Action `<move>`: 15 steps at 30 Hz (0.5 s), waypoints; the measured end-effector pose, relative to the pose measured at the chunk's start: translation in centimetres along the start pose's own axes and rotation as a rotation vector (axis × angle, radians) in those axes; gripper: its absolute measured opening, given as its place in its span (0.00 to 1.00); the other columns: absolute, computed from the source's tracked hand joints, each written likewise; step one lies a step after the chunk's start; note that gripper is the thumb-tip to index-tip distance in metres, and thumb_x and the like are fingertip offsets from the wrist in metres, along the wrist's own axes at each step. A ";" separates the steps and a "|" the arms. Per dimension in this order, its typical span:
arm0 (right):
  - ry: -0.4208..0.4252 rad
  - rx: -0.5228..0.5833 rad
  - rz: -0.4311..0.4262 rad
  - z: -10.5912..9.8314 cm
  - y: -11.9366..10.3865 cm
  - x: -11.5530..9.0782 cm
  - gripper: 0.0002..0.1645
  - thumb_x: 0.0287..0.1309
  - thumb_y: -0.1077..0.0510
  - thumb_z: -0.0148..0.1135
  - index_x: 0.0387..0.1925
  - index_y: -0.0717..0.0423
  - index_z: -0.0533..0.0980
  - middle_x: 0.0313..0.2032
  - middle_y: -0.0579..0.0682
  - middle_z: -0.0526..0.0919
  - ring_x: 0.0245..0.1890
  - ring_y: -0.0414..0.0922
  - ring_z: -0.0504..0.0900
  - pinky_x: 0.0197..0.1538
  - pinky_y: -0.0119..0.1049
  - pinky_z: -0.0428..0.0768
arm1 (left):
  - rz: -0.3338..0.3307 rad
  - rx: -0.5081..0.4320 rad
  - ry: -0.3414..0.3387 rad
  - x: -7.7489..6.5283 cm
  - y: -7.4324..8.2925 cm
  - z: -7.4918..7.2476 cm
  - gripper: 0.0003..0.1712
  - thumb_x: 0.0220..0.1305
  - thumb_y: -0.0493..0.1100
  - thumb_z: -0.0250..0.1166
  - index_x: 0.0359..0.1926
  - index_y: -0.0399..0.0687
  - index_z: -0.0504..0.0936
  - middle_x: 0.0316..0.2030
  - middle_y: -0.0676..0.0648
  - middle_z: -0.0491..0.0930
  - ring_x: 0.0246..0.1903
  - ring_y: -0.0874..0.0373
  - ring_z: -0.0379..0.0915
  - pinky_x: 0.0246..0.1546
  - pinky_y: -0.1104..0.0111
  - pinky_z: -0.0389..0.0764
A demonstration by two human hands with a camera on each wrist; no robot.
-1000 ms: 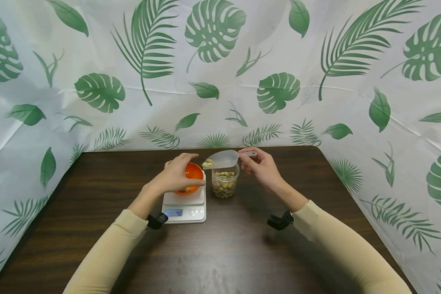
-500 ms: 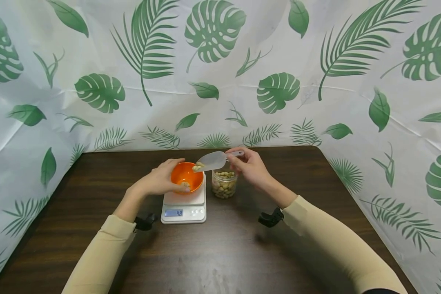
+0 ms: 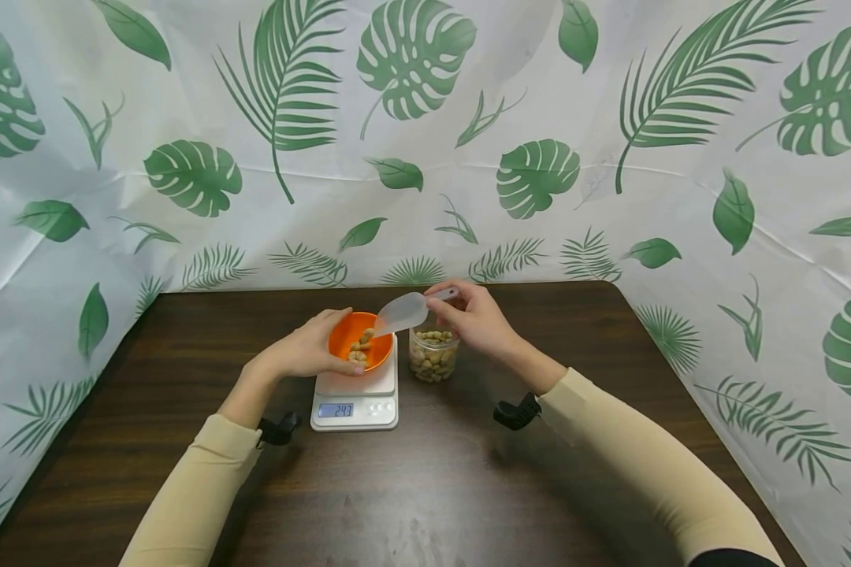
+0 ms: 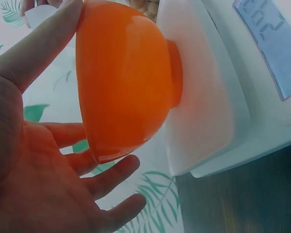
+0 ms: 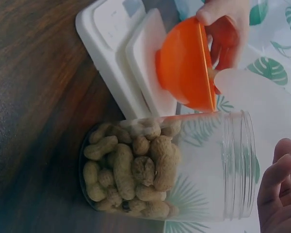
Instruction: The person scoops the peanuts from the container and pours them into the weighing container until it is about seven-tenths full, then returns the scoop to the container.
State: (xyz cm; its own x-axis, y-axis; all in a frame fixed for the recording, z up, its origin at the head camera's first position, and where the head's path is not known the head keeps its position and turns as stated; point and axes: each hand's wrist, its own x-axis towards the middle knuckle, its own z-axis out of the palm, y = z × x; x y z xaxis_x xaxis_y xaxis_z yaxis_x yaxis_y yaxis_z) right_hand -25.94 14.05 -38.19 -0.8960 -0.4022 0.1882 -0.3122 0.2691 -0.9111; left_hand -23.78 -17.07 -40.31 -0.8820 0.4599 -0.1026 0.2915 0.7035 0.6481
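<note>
An orange bowl (image 3: pixel 383 353) holding several peanuts (image 3: pixel 359 346) stands on a white kitchen scale (image 3: pixel 372 421). My left hand (image 3: pixel 301 344) holds the bowl from its left side, thumb on the near rim and fingers around the far side. My right hand (image 3: pixel 471 316) pinches the handle of a translucent scoop (image 3: pixel 401 313), whose mouth tips down over the bowl's right rim. Below that hand a clear jar (image 5: pixel 203 165), upright and lidless, is partly filled with unshelled peanuts (image 5: pixel 136 170).
The scale's display (image 3: pixel 336 410) shows digits that look like 24.3. All of this sits near the back edge of a dark wooden table (image 3: pixel 425 496). A leaf-print sheet (image 3: pixel 425 157) hangs behind and at both sides.
My right hand has moved left with the scoop and tilted it. Peanuts have slid from the scoop into the bowl. My left hand shifted left, and the display rose from about 4.8.
</note>
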 end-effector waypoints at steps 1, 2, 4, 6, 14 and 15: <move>-0.001 -0.007 0.001 0.0 -0.1 0.0 0.15 0.74 0.54 0.62 0.54 0.58 0.81 0.33 0.70 0.80 0.27 0.62 0.75 0.23 0.38 0.76 | -0.002 0.000 -0.002 0.0 0.0 0.0 0.65 0.53 0.60 0.79 0.79 0.34 0.54 0.73 0.34 0.59 0.66 0.38 0.62 0.67 0.43 0.65; -0.003 -0.014 0.003 0.0 -0.1 0.0 0.15 0.74 0.54 0.62 0.54 0.59 0.81 0.33 0.69 0.81 0.27 0.60 0.76 0.23 0.37 0.76 | -0.004 0.000 -0.002 0.0 0.0 0.0 0.65 0.52 0.60 0.79 0.79 0.34 0.54 0.73 0.34 0.59 0.67 0.38 0.62 0.67 0.43 0.64; -0.003 -0.023 0.004 0.0 -0.2 0.0 0.16 0.74 0.55 0.61 0.55 0.60 0.80 0.33 0.67 0.82 0.27 0.57 0.77 0.24 0.37 0.76 | -0.006 0.014 -0.002 0.0 0.0 -0.1 0.65 0.52 0.60 0.79 0.78 0.33 0.55 0.73 0.33 0.58 0.67 0.38 0.61 0.68 0.42 0.62; -0.004 -0.026 0.006 -0.1 -0.2 0.0 0.16 0.74 0.57 0.61 0.57 0.62 0.80 0.33 0.68 0.82 0.29 0.58 0.78 0.24 0.37 0.77 | -0.004 0.019 -0.003 0.0 0.0 -0.1 0.65 0.52 0.60 0.79 0.78 0.33 0.54 0.73 0.33 0.58 0.67 0.37 0.61 0.68 0.42 0.62; 0.007 -0.043 -0.014 -1.0 -0.4 -0.2 0.15 0.74 0.56 0.61 0.56 0.60 0.80 0.32 0.63 0.83 0.33 0.65 0.79 0.27 0.38 0.75 | -0.013 0.025 -0.004 0.1 0.0 -0.1 0.66 0.52 0.62 0.79 0.78 0.33 0.54 0.72 0.33 0.59 0.67 0.37 0.60 0.67 0.41 0.62; 0.008 -0.051 -0.017 -1.2 -0.5 -0.3 0.15 0.74 0.55 0.61 0.55 0.59 0.80 0.32 0.62 0.83 0.32 0.63 0.79 0.27 0.39 0.75 | -0.014 0.025 -0.005 0.1 0.0 -0.1 0.66 0.52 0.61 0.79 0.79 0.33 0.54 0.73 0.33 0.59 0.68 0.37 0.60 0.68 0.41 0.62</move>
State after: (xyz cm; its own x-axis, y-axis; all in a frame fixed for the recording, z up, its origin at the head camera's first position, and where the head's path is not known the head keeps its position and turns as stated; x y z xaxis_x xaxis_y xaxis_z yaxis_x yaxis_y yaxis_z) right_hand -25.92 15.05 -37.39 -0.8928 -0.4001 0.2071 -0.3432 0.3063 -0.8879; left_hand -23.90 -17.04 -40.22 -0.8841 0.4528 -0.1153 0.2884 0.7230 0.6277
